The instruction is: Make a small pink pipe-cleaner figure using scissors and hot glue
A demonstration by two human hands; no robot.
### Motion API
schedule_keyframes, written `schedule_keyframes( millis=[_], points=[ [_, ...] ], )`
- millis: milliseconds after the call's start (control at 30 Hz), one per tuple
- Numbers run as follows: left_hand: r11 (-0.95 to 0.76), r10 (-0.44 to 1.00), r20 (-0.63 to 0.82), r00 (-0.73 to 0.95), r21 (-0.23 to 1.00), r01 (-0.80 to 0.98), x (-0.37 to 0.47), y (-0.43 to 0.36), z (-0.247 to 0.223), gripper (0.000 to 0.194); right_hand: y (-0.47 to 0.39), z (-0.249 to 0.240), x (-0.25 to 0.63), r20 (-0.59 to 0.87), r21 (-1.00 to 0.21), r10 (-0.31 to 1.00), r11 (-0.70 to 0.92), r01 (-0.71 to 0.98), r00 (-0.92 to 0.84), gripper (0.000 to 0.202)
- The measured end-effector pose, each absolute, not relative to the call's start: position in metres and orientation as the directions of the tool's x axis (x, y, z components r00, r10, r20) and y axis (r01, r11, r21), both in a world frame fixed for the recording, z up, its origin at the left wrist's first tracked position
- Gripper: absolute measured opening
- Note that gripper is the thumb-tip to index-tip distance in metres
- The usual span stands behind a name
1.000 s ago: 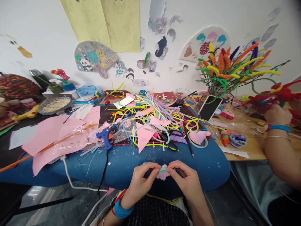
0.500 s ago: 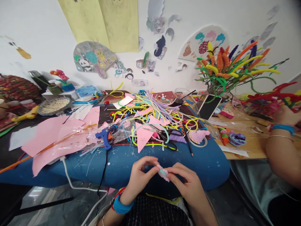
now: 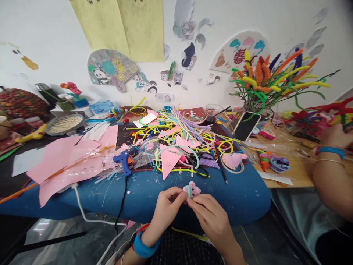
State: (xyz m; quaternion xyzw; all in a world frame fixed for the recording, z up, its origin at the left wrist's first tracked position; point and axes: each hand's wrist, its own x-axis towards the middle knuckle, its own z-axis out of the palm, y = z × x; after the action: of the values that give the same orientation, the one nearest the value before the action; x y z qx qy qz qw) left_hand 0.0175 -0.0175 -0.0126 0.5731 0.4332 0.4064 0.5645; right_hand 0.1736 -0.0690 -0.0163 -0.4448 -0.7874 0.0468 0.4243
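Note:
Above the front edge of the table, both of my hands hold a small fuzzy pink figure. It has star-like points, dark eye-like dots and a mint-green strip along one side. My left hand pinches its left lower edge between thumb and fingers. The fingers of my right hand are closed on its lower part and hide some of it. Just beyond the hands lie a pink paper triangle with a star drawn on it, scissors and a dark pencil.
A blue glue gun with a black cord lies left of a heap of pipe cleaners. Pink sheets cover the left side. A phone leans by a vase of pipe-cleaner flowers. Another person's arm is at right.
The pink figure has moved up, away from my body, and turned so its dotted face shows. My hands have drawn closer together beneath it.

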Motion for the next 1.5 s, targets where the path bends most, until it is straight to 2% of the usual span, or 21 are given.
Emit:
schedule_keyframes(
  millis=[100, 167, 333, 433, 533, 633, 733, 800, 867, 900, 1000, 1133, 1300, 1500],
  points=[
    [0.003, 0.958, -0.025, 0.287, 0.997, 0.079, 0.015, -0.017, -0.010, 0.022, -0.068, -0.012, 0.174, 0.610, -0.477, 0.739, 0.631, 0.611, -0.287, 0.033],
    [-0.053, 0.957, -0.001, 0.288, 0.983, 0.178, 0.013, -0.018, -0.008, 0.022, -0.067, -0.009, 0.174, 0.619, -0.477, 0.730, 0.642, 0.600, -0.289, 0.031],
    [-0.248, 0.941, 0.111, 0.319, 0.868, 0.430, 0.014, -0.025, -0.005, 0.022, -0.069, -0.006, 0.173, 0.647, -0.406, 0.709, 0.633, 0.659, -0.282, 0.028],
    [-0.303, 0.922, 0.107, 0.371, 0.797, 0.522, 0.017, -0.027, -0.004, 0.024, -0.070, -0.006, 0.171, 0.648, -0.360, 0.717, 0.586, 0.726, -0.258, 0.024],
    [-0.353, 0.889, 0.091, 0.448, 0.760, 0.546, 0.016, -0.026, -0.002, 0.024, -0.069, -0.006, 0.171, 0.619, -0.406, 0.743, 0.580, 0.707, -0.254, 0.022],
    [-0.355, 0.858, 0.080, 0.508, 0.807, 0.472, 0.011, -0.024, 0.002, 0.023, -0.067, -0.008, 0.174, 0.576, -0.565, 0.793, 0.563, 0.604, -0.200, 0.019],
    [-0.267, 0.848, 0.069, 0.525, 0.912, 0.312, 0.010, -0.024, 0.004, 0.020, -0.067, -0.010, 0.176, 0.525, -0.729, 0.849, 0.488, 0.479, -0.066, 0.019],
    [-0.163, 0.876, 0.069, 0.477, 0.974, 0.160, 0.013, -0.028, 0.000, 0.016, -0.067, -0.012, 0.174, 0.524, -0.785, 0.850, 0.459, 0.417, 0.053, 0.019],
    [-0.073, 0.928, 0.063, 0.366, 0.997, 0.013, 0.018, -0.033, -0.005, 0.023, -0.068, -0.014, 0.169, 0.529, -0.818, 0.832, 0.447, 0.362, 0.168, 0.020],
    [-0.054, 0.950, 0.061, 0.307, 0.998, -0.029, 0.020, -0.035, -0.009, 0.021, -0.068, -0.016, 0.166, 0.530, -0.829, 0.821, 0.448, 0.336, 0.212, 0.021],
    [-0.033, 0.982, 0.053, 0.181, 0.993, -0.110, 0.027, -0.040, -0.016, 0.014, -0.070, -0.019, 0.156, 0.549, -0.829, 0.785, 0.468, 0.307, 0.287, 0.023],
    [-0.062, 0.990, 0.080, 0.112, 0.986, -0.157, 0.030, -0.042, -0.019, 0.014, -0.072, -0.023, 0.148, 0.622, -0.773, 0.725, 0.507, 0.382, 0.296, 0.026],
    [-0.102, 0.989, 0.117, 0.090, 0.982, -0.162, 0.031, -0.045, -0.019, 0.016, -0.073, -0.023, 0.145, 0.740, -0.652, 0.628, 0.579, 0.489, 0.243, 0.028],
    [-0.019, 0.991, 0.048, 0.128, 0.976, -0.215, 0.030, -0.045, -0.018, 0.018, -0.069, -0.023, 0.144, 0.805, -0.569, 0.554, 0.623, 0.537, 0.210, 0.028]
  ],
)
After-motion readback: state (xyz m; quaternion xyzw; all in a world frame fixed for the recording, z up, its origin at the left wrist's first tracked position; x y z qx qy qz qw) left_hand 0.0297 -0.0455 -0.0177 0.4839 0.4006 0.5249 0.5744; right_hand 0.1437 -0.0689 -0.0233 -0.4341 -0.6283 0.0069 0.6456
